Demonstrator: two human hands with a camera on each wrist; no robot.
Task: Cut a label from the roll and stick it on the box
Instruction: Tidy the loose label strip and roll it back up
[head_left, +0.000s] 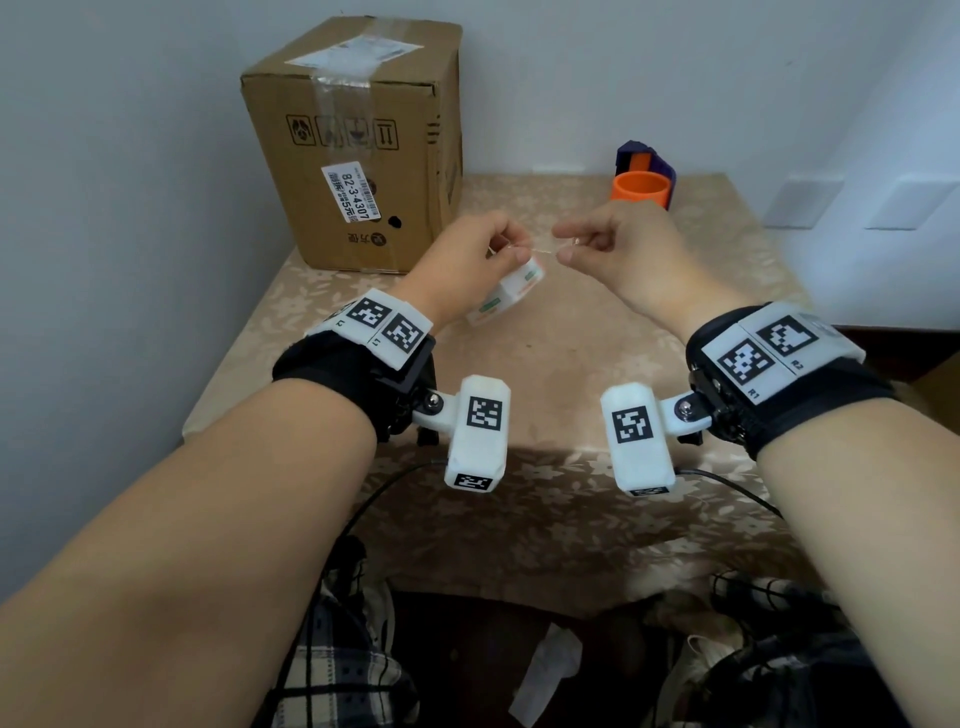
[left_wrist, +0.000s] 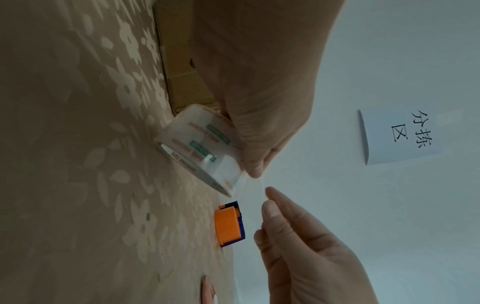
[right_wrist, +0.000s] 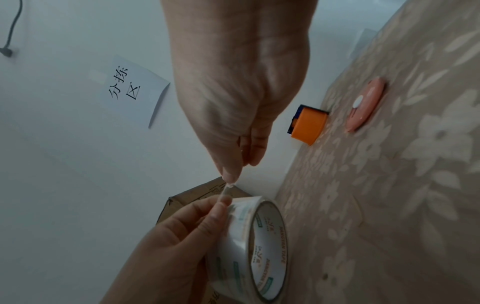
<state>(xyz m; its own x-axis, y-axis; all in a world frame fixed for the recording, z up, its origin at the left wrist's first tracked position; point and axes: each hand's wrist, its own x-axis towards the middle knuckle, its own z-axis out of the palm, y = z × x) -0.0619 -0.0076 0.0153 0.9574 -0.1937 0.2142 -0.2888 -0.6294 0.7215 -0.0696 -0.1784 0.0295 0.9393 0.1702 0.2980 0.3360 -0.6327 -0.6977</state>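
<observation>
The cardboard box (head_left: 363, 145) stands at the table's back left, with a printed sticker on its front face. In front of it, above the table, my left hand (head_left: 511, 249) grips the roll (head_left: 511, 293), a clear roll printed with orange and green labels. In the right wrist view the roll (right_wrist: 249, 246) shows its white core, and the left hand (right_wrist: 221, 203) holds its rim. My right hand (head_left: 569, 247) pinches the strip's free end (head_left: 540, 250) between thumb and forefinger. A short length of strip runs between the two hands. In the left wrist view the right hand (left_wrist: 270, 203) is just beyond the roll (left_wrist: 205, 148).
An orange and blue dispenser (head_left: 641, 189) sits at the table's back edge, right of the box. A flat pink oval object (right_wrist: 363, 107) lies on the flowered tablecloth (head_left: 571, 519) near it. A paper sign (right_wrist: 135, 88) hangs on the wall behind.
</observation>
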